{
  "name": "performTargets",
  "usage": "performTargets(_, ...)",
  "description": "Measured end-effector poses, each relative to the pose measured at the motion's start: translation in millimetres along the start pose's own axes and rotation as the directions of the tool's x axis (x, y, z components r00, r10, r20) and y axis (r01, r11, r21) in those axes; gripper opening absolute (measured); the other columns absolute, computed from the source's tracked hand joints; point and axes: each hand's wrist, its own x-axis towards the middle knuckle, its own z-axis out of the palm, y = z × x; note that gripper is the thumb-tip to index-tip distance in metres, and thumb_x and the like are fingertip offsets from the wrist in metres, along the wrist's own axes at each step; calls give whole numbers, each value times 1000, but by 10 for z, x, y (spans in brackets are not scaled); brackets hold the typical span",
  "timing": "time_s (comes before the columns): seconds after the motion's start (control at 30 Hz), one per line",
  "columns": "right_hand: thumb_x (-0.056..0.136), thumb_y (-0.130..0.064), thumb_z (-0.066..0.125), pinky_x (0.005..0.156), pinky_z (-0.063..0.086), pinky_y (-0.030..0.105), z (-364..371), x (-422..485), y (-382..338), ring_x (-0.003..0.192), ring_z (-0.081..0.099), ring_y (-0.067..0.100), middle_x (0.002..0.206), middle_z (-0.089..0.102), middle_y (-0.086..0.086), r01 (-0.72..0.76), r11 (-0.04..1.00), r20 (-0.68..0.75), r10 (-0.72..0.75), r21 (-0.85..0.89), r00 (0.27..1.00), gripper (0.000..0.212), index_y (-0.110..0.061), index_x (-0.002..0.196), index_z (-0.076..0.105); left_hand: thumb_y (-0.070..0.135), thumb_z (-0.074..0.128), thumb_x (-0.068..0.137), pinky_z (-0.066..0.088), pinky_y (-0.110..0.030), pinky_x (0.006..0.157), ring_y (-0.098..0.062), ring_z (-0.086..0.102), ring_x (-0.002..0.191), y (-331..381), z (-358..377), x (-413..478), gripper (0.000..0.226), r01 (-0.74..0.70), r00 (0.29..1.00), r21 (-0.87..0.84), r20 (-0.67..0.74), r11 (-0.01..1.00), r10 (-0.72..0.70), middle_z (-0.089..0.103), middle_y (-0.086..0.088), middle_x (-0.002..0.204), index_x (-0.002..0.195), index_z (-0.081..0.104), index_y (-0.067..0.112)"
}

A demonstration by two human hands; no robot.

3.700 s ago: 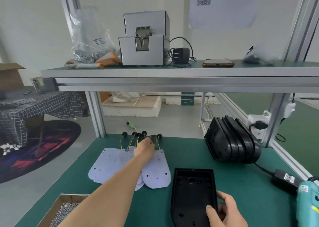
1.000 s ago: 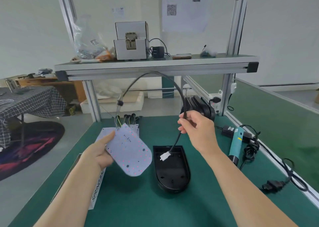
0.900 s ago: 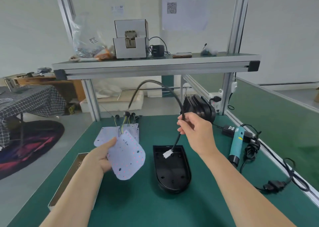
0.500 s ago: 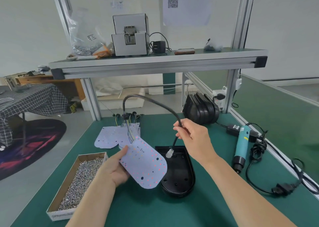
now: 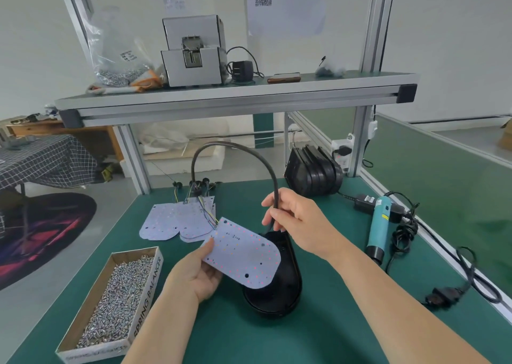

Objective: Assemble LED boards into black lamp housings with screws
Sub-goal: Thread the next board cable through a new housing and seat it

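Observation:
My left hand (image 5: 195, 273) holds a white LED board (image 5: 243, 255) by its left edge, tilted over an open black lamp housing (image 5: 279, 294) that lies on the green mat. A black cable (image 5: 238, 149) arcs up from the board's coloured wires and comes down into my right hand (image 5: 293, 219), which pinches it just above the housing's far end. The cable's lower tip is hidden behind the board and my fingers. A cardboard box of screws (image 5: 116, 297) stands at the front left.
Several more LED boards (image 5: 171, 221) with wires lie behind the held one. Stacked black housings (image 5: 313, 174) stand at the back right. A teal electric screwdriver (image 5: 381, 226) and its cords lie to the right. An overhead shelf (image 5: 232, 95) carries a screw feeder (image 5: 194, 52).
The held board has moved right, over the housing. My right hand has lowered the cable's end toward the housing's far end, where the white plug is now hidden.

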Motion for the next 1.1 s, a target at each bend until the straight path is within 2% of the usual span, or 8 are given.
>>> performTargets(0.13,101,-5,47,66,48,21,14,70,-16,67,58,9,86,74,1,-65,998,32,65,17,997,20,-17,109,60,16,64,97,49,-49,97,-31,66,105,-79,119,-47,29,-31,998,-50,49,998,34,70,-17,115,120,63,0)
performTargets(0.27,100,-7,46,63,46,15,35,141,-1,63,56,4,82,73,-2,-102,994,9,102,-26,995,22,-20,110,60,-12,50,93,47,-49,99,-36,64,101,-107,194,-91,35,-44,996,50,77,998,40,68,-24,115,127,56,-10)
performTargets(0.37,100,-7,46,62,44,14,46,152,24,63,56,3,80,73,-3,-110,994,-4,110,-22,994,23,-21,111,60,-10,52,94,45,-50,102,-36,63,107,-144,166,-66,35,-80,996,104,45,991,75,64,-24,125,129,56,-10)
performTargets(0.47,101,-7,46,61,45,16,45,161,36,63,56,2,79,72,-4,-124,992,-20,124,3,992,24,-19,114,61,7,58,98,48,-51,87,-33,65,93,-173,139,-106,21,-38,999,113,-2,993,38,68,-20,113,115,63,-4)
performTargets(0.6,102,-7,45,61,45,18,-5,182,50,62,55,2,79,72,-3,-176,983,-61,179,43,982,25,-19,117,61,6,66,94,51,-42,66,-29,65,76,-291,215,-151,9,-98,994,190,-34,977,106,71,-15,85,89,65,-1)
performTargets(0.73,102,-2,43,58,44,18,-91,189,94,63,53,8,80,70,1,-271,942,-148,302,197,942,25,-12,115,62,17,64,97,52,-55,88,-35,68,97,-397,250,-161,21,-23,998,172,63,985,12,71,-21,108,108,65,-1)
performTargets(0.83,103,-1,42,56,43,18,-149,168,143,62,51,10,79,69,3,-349,894,-215,413,280,885,24,-6,116,61,25,59,100,52,-55,81,-38,66,108,-464,246,-160,32,33,990,145,129,989,-51,70,-23,117,120,63,0)
performTargets(1.1,102,-2,45,60,48,18,-317,149,73,61,59,4,87,73,5,-331,942,-113,336,61,935,24,-8,116,63,36,54,97,59,-39,78,-21,71,107,-416,237,-220,35,-224,927,243,352,944,129,72,-6,122,124,66,16)
